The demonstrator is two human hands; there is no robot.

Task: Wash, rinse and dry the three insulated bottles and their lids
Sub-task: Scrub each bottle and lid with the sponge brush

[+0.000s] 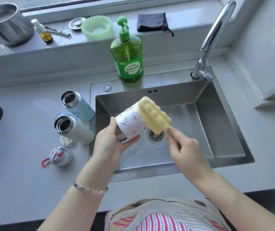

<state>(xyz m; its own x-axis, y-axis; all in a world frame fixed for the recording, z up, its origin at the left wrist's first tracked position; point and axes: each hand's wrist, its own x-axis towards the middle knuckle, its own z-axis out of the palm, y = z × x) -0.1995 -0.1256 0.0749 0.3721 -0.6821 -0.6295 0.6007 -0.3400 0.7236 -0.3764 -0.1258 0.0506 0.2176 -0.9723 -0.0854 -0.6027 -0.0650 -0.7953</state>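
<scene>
Scrubbing underway at the sink [216,114]; the left hand [111,144] grips the patterned bottle [130,122] round its mouth end, thumb on the far side and fingers curled under, holding it tilted above the basin; the right hand [185,150], blurred, pinches the near end of the yellow sponge [155,114], which lies against the bottle's far end; 2 more bottles stand open on the surface [25,164] just left of the sink, the blue bottle [78,105] farther, the white bottle [73,129] nearer; near them sit a small white lid [65,140] and a grey lid [60,156] with a red loop; green dish soap [130,59] stands at the sink's far edge, the tap [216,30] to the right.
</scene>
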